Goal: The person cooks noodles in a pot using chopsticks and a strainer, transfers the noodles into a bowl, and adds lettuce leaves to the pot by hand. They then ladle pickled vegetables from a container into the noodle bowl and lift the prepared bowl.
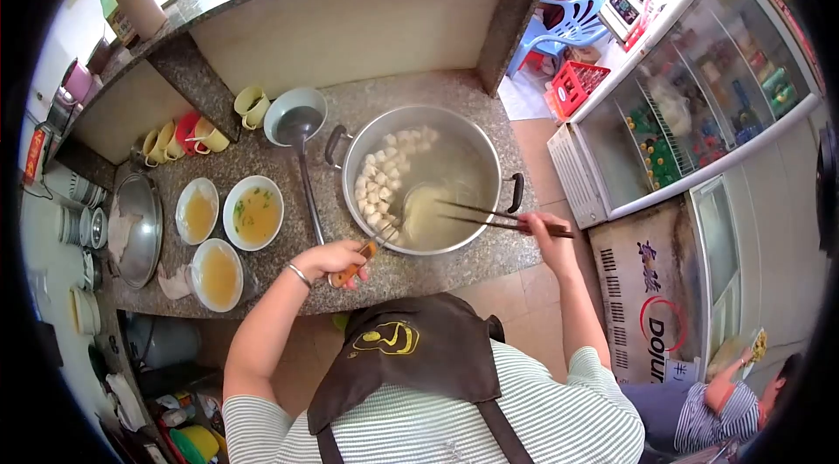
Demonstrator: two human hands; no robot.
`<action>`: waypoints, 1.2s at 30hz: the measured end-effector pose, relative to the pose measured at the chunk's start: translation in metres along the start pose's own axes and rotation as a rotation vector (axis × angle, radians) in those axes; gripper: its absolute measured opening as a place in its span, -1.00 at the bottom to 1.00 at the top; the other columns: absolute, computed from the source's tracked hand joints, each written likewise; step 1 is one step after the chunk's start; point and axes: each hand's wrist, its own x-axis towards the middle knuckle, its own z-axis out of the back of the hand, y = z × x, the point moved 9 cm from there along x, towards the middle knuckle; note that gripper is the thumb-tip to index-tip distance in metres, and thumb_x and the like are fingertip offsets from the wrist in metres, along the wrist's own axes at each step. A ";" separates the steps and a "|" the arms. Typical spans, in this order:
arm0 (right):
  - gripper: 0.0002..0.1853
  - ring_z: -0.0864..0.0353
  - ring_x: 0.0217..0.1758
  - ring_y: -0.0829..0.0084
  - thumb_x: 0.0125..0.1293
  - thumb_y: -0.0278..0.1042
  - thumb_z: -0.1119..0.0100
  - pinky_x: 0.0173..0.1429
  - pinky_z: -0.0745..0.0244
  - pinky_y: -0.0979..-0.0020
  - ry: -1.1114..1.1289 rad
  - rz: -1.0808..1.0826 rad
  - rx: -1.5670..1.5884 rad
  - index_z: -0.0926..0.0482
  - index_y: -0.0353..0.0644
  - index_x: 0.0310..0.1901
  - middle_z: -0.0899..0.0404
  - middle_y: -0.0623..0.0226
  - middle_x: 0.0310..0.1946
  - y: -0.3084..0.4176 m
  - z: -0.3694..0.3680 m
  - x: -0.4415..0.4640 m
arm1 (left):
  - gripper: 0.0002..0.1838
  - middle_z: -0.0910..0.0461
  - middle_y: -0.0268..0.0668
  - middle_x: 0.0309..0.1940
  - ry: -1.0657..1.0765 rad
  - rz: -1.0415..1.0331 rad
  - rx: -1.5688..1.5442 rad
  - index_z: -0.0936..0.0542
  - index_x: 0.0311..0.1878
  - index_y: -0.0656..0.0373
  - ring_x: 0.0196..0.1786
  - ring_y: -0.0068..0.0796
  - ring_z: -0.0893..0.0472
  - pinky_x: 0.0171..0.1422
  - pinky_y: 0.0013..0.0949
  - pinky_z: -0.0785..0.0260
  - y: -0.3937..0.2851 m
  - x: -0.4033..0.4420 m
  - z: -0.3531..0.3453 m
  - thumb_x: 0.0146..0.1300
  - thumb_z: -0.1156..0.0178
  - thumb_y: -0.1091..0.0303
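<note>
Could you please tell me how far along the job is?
Three bowls already hold broth, one with green bits. In hand, the left hand grips a wooden-handled utensil at the pot, while the right hand holds chopsticks over it. Probably left is serving: pale dumplings float in the pot, and none show in the bowls.
</note>
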 end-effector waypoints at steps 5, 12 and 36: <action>-0.75 -0.58 -0.36 0.50 0.28 -0.34 0.01 -0.21 -0.48 0.46 -0.126 0.038 0.132 -0.57 -0.38 -0.26 -0.61 0.23 -0.44 0.020 0.028 0.002 | -0.74 -0.51 -0.22 -0.38 0.124 -0.097 -0.688 -0.32 -0.04 0.34 -0.63 -0.65 -0.42 -0.66 -0.64 -0.28 0.032 -0.009 0.009 0.25 0.05 0.40; -0.81 -0.49 -0.52 0.58 0.21 -0.35 -0.08 -0.38 -0.39 0.49 -0.174 0.173 -0.276 -0.57 -0.32 -0.32 -0.54 0.26 -0.60 -0.036 -0.009 0.032 | -0.71 -0.50 -0.24 -0.42 -0.105 -0.112 -0.181 -0.28 -0.02 0.35 -0.66 -0.56 -0.46 -0.63 -0.50 -0.35 0.021 -0.006 -0.001 0.22 0.06 0.44; -0.73 -0.60 -0.39 0.45 0.28 -0.34 0.00 -0.23 -0.52 0.46 -0.120 0.032 0.294 -0.55 -0.43 -0.28 -0.59 0.18 -0.46 0.003 0.008 0.001 | -0.70 -0.55 -0.23 -0.38 0.007 -0.109 -0.433 -0.37 0.00 0.31 -0.63 -0.60 -0.46 -0.58 -0.58 -0.36 0.038 -0.012 0.026 0.22 0.03 0.40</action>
